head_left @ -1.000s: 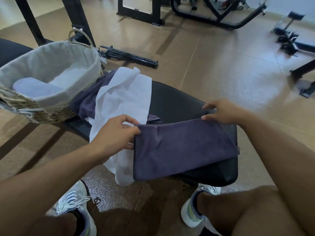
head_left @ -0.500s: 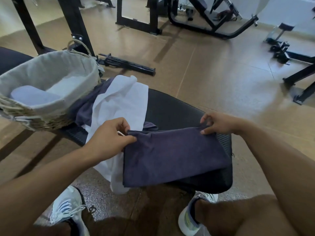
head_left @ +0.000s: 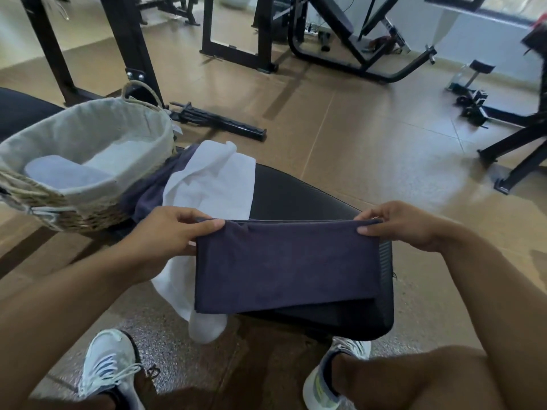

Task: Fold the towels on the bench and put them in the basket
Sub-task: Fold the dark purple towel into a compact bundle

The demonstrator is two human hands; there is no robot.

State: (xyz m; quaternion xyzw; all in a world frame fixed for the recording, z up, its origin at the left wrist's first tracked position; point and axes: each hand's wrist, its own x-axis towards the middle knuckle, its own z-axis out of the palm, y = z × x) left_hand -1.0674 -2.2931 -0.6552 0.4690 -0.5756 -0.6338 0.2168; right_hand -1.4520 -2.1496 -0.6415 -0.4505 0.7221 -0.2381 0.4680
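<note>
A folded dark purple towel [head_left: 284, 264] hangs over the near end of the black bench [head_left: 302, 190]. My left hand [head_left: 171, 232] pinches its upper left corner and my right hand [head_left: 399, 224] pinches its upper right corner, holding the top edge taut above the pad. A white towel [head_left: 213, 182] lies unfolded on the bench to the left and drapes off the edge. Another dark purple towel [head_left: 154, 190] lies partly under it. The woven basket [head_left: 88, 125] with a grey liner stands at the far left and holds a folded pale towel [head_left: 62, 174].
My two feet in white sneakers [head_left: 109, 365] rest on the floor on either side of the bench end. A black bar attachment [head_left: 219, 122] lies on the floor behind the basket. Black gym machine frames [head_left: 340, 48] stand at the back and right.
Both hands have lifted the towel's top edge off the pad and drawn it toward me, so the towel now hangs straighter. The view has tilted up.
</note>
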